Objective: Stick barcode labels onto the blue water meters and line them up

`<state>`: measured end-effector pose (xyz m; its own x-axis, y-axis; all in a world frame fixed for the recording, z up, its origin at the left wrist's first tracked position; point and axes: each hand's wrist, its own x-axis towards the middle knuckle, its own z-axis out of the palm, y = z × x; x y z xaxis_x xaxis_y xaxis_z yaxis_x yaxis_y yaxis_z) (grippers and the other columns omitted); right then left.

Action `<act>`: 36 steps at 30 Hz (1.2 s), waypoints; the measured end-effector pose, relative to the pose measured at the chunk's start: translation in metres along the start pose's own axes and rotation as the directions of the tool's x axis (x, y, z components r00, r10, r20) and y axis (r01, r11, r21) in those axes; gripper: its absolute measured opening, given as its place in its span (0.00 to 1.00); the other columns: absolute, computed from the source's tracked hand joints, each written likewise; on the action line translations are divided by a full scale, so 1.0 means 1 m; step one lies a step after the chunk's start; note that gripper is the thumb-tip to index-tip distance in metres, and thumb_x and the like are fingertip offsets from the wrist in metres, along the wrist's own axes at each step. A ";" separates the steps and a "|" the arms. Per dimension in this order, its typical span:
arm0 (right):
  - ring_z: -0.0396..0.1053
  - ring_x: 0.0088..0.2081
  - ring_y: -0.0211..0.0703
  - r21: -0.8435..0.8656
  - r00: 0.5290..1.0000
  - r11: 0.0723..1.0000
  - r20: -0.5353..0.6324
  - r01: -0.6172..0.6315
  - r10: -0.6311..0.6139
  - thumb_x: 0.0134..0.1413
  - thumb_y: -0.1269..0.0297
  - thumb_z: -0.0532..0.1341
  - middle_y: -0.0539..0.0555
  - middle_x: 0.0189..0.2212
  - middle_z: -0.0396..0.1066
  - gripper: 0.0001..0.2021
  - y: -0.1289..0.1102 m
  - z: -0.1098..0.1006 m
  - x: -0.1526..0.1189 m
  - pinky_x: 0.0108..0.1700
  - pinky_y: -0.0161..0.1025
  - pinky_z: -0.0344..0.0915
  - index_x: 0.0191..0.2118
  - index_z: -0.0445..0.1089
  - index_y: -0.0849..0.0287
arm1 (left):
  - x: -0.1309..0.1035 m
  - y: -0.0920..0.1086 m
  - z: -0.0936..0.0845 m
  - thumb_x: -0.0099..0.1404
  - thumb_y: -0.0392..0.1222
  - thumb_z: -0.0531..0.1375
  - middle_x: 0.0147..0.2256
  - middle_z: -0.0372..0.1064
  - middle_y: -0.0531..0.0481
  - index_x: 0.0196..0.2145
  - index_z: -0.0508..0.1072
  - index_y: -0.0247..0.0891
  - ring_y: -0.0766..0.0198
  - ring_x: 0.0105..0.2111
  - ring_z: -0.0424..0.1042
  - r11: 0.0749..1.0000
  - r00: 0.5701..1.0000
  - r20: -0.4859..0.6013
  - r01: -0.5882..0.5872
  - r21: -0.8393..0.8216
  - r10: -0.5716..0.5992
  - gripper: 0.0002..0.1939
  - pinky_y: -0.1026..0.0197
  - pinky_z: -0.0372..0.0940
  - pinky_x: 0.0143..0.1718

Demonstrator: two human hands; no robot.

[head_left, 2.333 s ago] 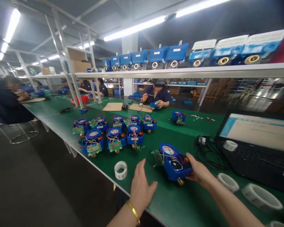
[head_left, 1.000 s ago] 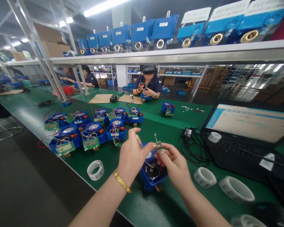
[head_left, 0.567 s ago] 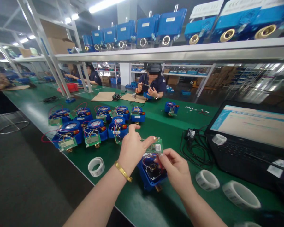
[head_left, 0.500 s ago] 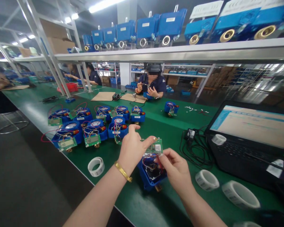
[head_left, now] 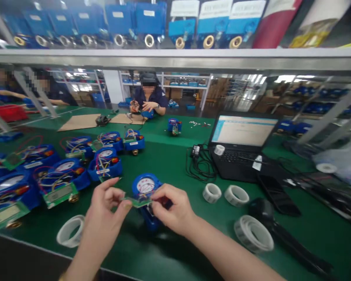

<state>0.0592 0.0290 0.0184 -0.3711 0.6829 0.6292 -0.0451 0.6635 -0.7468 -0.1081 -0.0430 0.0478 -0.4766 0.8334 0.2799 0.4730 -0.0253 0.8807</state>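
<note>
A green circuit board (head_left: 139, 203) is held up between my two hands, tilted so that it shows nearly edge-on. My left hand (head_left: 107, 208) pinches its left end between thumb and curled fingers, with the index finger raised. At the board's right end, my right hand (head_left: 174, 207) closes thumb and fingers on it, and its fingers hide that corner. Just behind and below is a blue meter housing (head_left: 152, 221) with a round white dial (head_left: 145, 184) and thin wires. My right hand partly covers the housing.
Several wired blue meters (head_left: 105, 166) stand to the left. Label rolls (head_left: 253, 234) lie on both sides, with a black handheld scanner (head_left: 292, 238), phone (head_left: 277, 195), cables (head_left: 200, 166) and laptop (head_left: 242, 132) at right. A shelf (head_left: 163, 58) spans overhead. Across the bench sits a co-worker (head_left: 150, 95).
My view has swung to the right. The circuit board has tipped from showing its face to nearly edge-on, and my left hand has shifted from over its top to its left end.
</note>
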 end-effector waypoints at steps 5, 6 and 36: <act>0.69 0.40 0.44 -0.211 0.944 0.927 0.184 0.310 -0.274 0.57 0.74 0.54 0.58 0.39 0.71 0.10 -0.014 -0.017 -0.019 0.44 0.42 0.67 0.41 0.70 0.58 | -0.045 -0.038 -0.011 0.54 0.41 0.60 0.31 0.65 0.54 0.52 0.56 0.40 0.63 0.30 0.69 0.996 0.996 0.052 0.077 -0.051 -0.075 0.29 0.59 0.67 0.34; 0.69 0.43 0.45 -0.269 0.936 0.905 0.217 0.330 -0.277 0.57 0.75 0.54 0.59 0.42 0.70 0.12 -0.015 -0.023 -0.025 0.46 0.42 0.67 0.43 0.70 0.58 | -0.057 -0.041 -0.011 0.54 0.39 0.59 0.32 0.65 0.54 0.52 0.55 0.40 0.63 0.30 0.69 0.997 0.996 0.055 0.067 -0.027 -0.066 0.28 0.58 0.67 0.36; 0.50 0.61 0.68 -0.668 0.936 0.671 0.122 0.323 -0.329 0.63 0.65 0.55 0.67 0.61 0.51 0.13 0.029 0.016 -0.010 0.55 0.63 0.58 0.50 0.69 0.62 | -0.091 -0.048 -0.081 0.56 0.47 0.64 0.53 0.66 0.42 0.30 0.77 0.36 0.51 0.51 0.65 0.863 0.943 -0.099 0.245 -0.442 -0.318 0.10 0.55 0.58 0.52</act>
<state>0.0463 0.0364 -0.0128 -0.4457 0.3838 0.8087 0.4691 0.8696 -0.1543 -0.1478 -0.1624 0.0116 -0.6731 0.7392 0.0216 -0.0360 -0.0619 0.9974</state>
